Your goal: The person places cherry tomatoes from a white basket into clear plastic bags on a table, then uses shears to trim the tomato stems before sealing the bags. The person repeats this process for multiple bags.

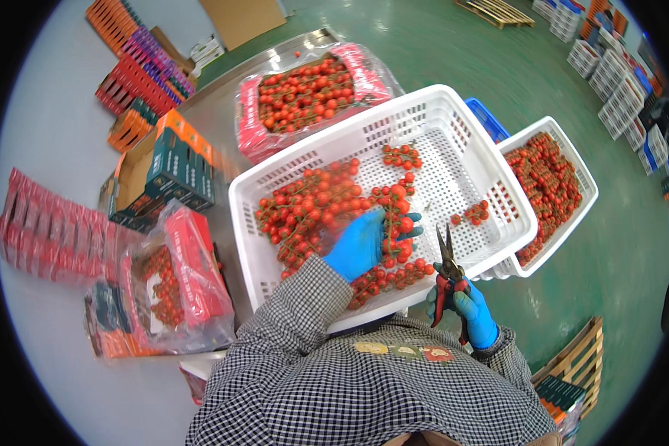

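Note:
My left hand (362,243), in a blue glove, holds a truss of cherry tomatoes (400,224) above a white perforated plastic basket (334,142). In my right hand (475,312), also gloved in blue, are red-handled pruning snips (450,273). Their narrow blades point up and away from me, a little apart, over the basket's near right edge. A heap of vine tomatoes (306,212) fills the basket's left part. Smaller clusters lie apart: one at the far side (402,156), one at the right (471,214), and one along the near wall (384,283), partly hidden by my sleeve.
Behind the basket stands a plastic-lined carton of tomatoes (306,95) on a metal table (223,95). To the left are a green-orange carton (173,161) and a red bagged carton (192,267). At right, another white crate (582,189) holds tomatoes. Wooden pallets (577,357) lie on the green floor.

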The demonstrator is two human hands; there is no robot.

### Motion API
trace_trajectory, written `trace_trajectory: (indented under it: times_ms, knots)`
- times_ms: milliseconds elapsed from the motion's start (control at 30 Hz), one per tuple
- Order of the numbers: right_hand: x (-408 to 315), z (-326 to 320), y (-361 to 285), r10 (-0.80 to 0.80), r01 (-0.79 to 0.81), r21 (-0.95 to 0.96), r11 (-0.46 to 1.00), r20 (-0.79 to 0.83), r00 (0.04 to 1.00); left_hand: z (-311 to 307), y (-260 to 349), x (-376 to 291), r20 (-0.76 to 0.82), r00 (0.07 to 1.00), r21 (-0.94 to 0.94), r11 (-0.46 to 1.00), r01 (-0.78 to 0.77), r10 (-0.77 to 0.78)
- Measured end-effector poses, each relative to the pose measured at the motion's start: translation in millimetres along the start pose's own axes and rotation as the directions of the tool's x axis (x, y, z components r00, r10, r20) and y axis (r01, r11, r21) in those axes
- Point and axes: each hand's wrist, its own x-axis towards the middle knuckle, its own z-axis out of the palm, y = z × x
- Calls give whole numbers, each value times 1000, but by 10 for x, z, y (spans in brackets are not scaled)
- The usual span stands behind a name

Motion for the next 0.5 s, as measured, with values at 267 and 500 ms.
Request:
trace_trajectory:
  times_ms: [267,500]
  knots:
    - [269,482,28,73,-76,-582,810,-29,997,-199,6,-863,-239,915,646,756,-101,326]
    - [357,791,73,-88,52,-956,290,28,996,-387,-31,-1178,-191,900,830,554,-65,393]
